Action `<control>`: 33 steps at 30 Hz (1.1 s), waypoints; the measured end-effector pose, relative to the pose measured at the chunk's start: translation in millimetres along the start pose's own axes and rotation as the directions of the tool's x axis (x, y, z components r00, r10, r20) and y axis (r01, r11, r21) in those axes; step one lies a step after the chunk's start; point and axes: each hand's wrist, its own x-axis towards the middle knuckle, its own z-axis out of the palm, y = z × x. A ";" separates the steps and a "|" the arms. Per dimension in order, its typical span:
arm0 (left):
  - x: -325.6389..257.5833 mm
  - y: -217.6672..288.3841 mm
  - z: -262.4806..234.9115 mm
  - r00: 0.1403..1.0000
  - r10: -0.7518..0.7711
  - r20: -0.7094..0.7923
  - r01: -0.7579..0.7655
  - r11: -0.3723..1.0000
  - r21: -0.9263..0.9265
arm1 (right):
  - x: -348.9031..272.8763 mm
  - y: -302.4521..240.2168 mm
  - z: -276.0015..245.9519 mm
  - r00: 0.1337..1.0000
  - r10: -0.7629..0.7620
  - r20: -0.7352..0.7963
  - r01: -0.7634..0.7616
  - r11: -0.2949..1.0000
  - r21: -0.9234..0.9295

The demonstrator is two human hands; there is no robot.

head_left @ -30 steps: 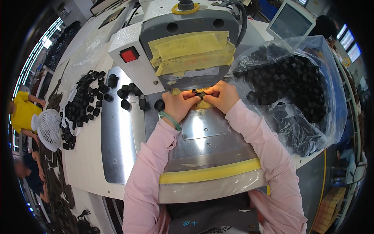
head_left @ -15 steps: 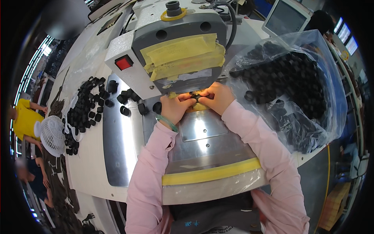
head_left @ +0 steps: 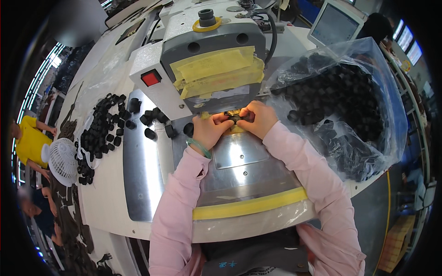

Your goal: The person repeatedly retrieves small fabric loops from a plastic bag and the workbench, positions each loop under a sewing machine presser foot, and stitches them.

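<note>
Under the head of a sewing-type machine (head_left: 216, 39), my two hands meet at a lit work spot. My left hand (head_left: 207, 132) has its thumb and fingers closed on the left side of a small black band piece (head_left: 235, 118). From the other side my right hand (head_left: 260, 119) pinches the same piece. Fingers hide much of it, so its full shape does not show. Beneath the hands is a shiny metal plate (head_left: 241, 154). Just left of my left hand stands a black fabric loop (head_left: 189, 129).
More black loops (head_left: 103, 122) lie heaped on the left of the table, several on a metal strip (head_left: 142, 179). A clear plastic bag (head_left: 391, 133) full of black loops sits at right. A white fan (head_left: 63, 161) and a monitor (head_left: 335, 23) stand further out.
The view has shifted slightly. My hands stay at the machine on the black band piece, their fingers slightly rearranged, and more of the piece shows between them.
</note>
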 end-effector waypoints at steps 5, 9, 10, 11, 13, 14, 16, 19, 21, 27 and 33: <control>-23.5 22.2 -35.6 0.958 0.089 0.273 -0.099 0.995 0.024 | -22.2 -25.0 -1.0 0.986 -0.039 0.160 0.017 0.990 0.138; -27.5 12.1 -58.8 0.924 0.236 0.302 -0.284 0.951 0.125 | -24.4 -29.0 -13.2 0.954 -0.153 0.258 0.129 0.986 0.109; -25.1 10.0 -58.9 0.919 0.245 0.309 -0.292 0.950 0.112 | -20.1 -28.5 -23.4 0.936 -0.173 0.306 0.173 0.984 0.028; -28.1 9.4 -66.3 0.952 0.189 0.240 -0.215 0.973 0.088 | -12.9 -22.6 -32.3 0.957 -0.188 0.222 0.227 0.960 -0.166; -32.0 12.2 -76.5 0.979 0.135 0.155 -0.146 0.988 0.057 | -0.1 -14.4 -69.0 0.979 -0.182 0.087 0.196 0.760 -0.620; -30.0 14.2 -76.8 0.969 0.197 0.151 -0.213 0.972 0.102 | 2.3 -14.6 -90.2 0.991 0.000 0.137 0.111 0.583 -0.805; -24.2 15.4 -72.1 0.951 0.269 0.153 -0.290 0.947 0.139 | 3.8 1.2 -107.1 0.950 0.284 0.127 0.016 0.364 -0.931; -22.5 13.0 -71.4 0.883 0.469 0.029 -0.466 0.865 0.185 | 5.0 11.3 -96.1 0.972 0.193 0.135 0.040 0.429 -0.902; -29.7 12.3 -72.6 0.891 0.447 -0.078 -0.422 0.879 0.221 | 8.1 -4.3 -77.6 0.985 -0.011 0.171 0.130 0.695 -0.707; -55.0 53.6 -15.1 0.848 0.522 0.094 -0.530 0.844 0.085 | -17.8 -46.6 -23.3 0.970 -0.101 0.222 0.093 0.995 0.042; -53.4 44.5 -10.9 0.771 0.635 0.049 -0.637 0.767 0.078 | -15.8 -11.6 -26.1 0.792 0.145 0.593 -0.532 0.641 0.553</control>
